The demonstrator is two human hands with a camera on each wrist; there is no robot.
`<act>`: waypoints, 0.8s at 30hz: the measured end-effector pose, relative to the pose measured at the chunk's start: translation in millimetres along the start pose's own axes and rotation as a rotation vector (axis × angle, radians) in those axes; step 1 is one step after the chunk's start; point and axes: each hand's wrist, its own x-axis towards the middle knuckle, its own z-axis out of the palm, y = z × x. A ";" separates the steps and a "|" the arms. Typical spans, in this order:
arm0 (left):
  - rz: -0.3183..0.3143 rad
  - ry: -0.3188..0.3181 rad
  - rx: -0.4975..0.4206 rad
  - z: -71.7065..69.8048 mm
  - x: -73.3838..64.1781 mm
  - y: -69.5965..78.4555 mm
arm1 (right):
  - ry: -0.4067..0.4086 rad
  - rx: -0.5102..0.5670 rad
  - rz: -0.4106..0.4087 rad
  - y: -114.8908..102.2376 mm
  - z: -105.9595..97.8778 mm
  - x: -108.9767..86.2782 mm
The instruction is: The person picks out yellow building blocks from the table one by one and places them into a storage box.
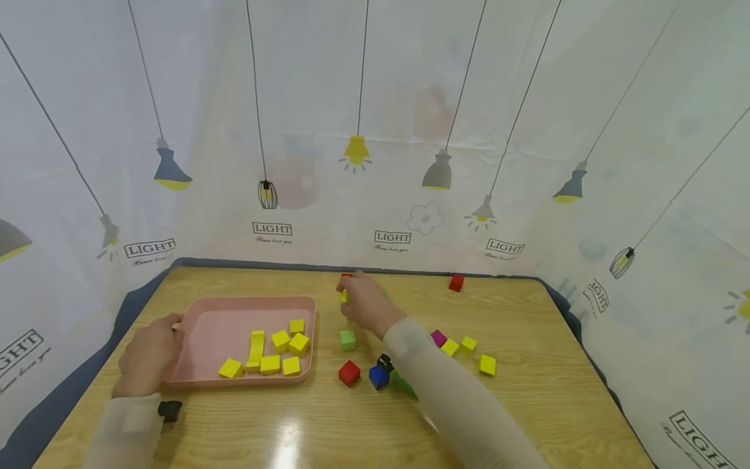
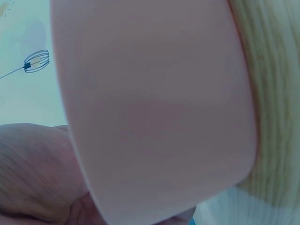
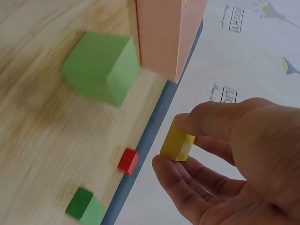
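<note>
My right hand (image 1: pixel 370 301) pinches a yellow cube (image 3: pixel 177 140) between thumb and fingertips, over the back of the table. In the right wrist view a light green cube (image 3: pixel 101 68), a small red cube (image 3: pixel 128 161) and a dark green block (image 3: pixel 80 201) lie beyond it on the wood. At the left, my left hand (image 1: pixel 151 352) grips the side of a pink tray (image 1: pixel 234 311). Several yellow cubes (image 1: pixel 270 364) lie in the tray, mostly toward its front and right. The tray's wall (image 2: pixel 154 117) fills much of the left wrist view and hides most of that hand's fingers.
Right of the tray sit a red cube (image 1: pixel 349 373), a blue cube (image 1: pixel 379 376) and a light green cube (image 1: pixel 348 340). Past my right forearm lie a magenta cube (image 1: pixel 438 337) and loose yellow cubes (image 1: pixel 487 365). Another red cube (image 1: pixel 456 283) is near the back edge.
</note>
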 end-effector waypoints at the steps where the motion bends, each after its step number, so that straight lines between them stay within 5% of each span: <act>1: -0.002 0.000 0.001 0.6 0.9 -0.3 | 0.001 -0.004 -0.011 -3.5 1.2 1.0; 15: -0.001 -0.011 0.015 -10.0 -15.2 9.9 | -0.062 0.002 -0.090 -55.5 26.3 13.2; 24: -0.001 -0.007 0.011 -6.2 -11.6 9.9 | -0.091 -0.018 -0.120 -80.4 41.9 24.4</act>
